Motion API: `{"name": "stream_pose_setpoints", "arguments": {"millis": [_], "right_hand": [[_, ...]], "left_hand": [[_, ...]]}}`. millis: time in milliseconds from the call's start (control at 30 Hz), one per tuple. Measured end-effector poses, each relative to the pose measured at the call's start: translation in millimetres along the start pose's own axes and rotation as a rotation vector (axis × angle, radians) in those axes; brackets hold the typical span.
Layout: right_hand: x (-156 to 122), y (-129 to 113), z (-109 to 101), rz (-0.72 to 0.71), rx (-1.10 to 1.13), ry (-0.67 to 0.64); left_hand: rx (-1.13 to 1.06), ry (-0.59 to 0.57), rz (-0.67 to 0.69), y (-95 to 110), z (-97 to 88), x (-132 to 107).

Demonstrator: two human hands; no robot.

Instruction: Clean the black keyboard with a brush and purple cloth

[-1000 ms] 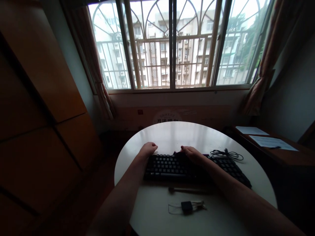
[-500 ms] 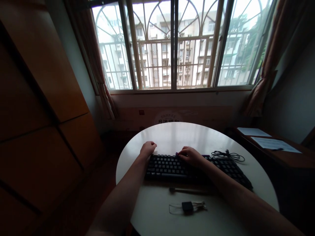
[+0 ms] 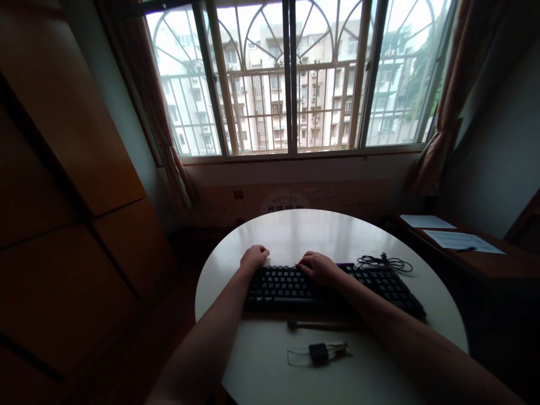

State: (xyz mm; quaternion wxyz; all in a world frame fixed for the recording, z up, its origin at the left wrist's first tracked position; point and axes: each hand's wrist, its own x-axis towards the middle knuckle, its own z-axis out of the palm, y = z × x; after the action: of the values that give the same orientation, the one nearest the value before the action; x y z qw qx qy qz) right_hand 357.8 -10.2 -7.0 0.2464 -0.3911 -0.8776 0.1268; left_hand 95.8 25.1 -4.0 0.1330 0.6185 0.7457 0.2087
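A black keyboard lies across the white round table. At its back left corner rests my left hand, fingers curled closed; whatever may be inside them is hidden. My right hand is over the back edge of the keyboard, right of my left hand, with thumb and fingers pinched together. A tiny dark bit shows at those fingertips, too small to name. In front of the keyboard is a thin brush with a dark head, partly in shadow. Nearer to me lies a wire puller with a black block in its middle.
A coiled black cable sits behind the keyboard's right part. To the right, a brown side table bears sheets of paper and a dark pen. A wooden cabinet stands on the left; a barred window is ahead.
The whole view has shifted a little, so most things sit further left in it. My right hand's fingertips have moved slightly left along the keyboard's back edge. My left hand stays by the corner.
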Motion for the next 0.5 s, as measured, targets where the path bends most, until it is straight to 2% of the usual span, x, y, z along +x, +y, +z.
{"name": "stream_pose_setpoints", "arguments": {"millis": [300, 500], "right_hand": [[0.0, 2.8, 3.1, 0.072, 0.003, 0.045], [-0.4, 6.9, 1.7, 0.035, 0.064, 0.016]], "left_hand": [[-0.005, -0.004, 0.004, -2.4, 0.1, -0.7], [-0.006, -0.006, 0.008, -2.6, 1.2, -1.0]]}}
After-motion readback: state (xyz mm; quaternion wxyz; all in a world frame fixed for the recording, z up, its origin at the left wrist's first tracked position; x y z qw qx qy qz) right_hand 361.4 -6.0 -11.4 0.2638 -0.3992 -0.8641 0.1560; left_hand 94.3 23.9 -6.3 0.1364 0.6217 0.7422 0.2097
